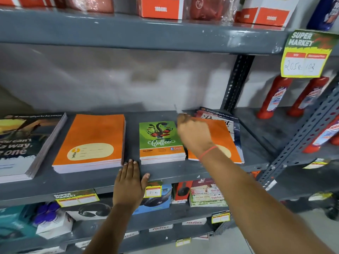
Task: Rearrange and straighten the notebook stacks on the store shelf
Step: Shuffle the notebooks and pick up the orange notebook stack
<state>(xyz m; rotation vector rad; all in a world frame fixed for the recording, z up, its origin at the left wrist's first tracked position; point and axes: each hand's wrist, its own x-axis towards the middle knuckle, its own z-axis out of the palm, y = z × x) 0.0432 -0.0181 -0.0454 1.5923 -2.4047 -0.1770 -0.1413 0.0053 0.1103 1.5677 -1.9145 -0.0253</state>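
Observation:
Several notebook stacks lie on the grey shelf [161, 173]. From the left: a dark stack with white lettering [23, 142], a tall orange stack [91, 142], a small green "Coffee" stack [160, 140], and an orange notebook [227, 142] lying on a skewed dark-covered stack [218, 116]. My left hand [129, 186] rests flat on the shelf's front edge, fingers apart, between the orange and green stacks. My right hand [194, 133] hovers over the left side of the rightmost stack with fingers curled; it is blurred, and what it grips cannot be made out.
A perforated steel upright [236, 81] stands behind the rightmost stack. Red bottles [275, 97] fill the neighbouring shelf to the right. Orange boxes [160, 8] sit on the shelf above. Boxed goods [156, 198] and price tags [304, 55] are below and around.

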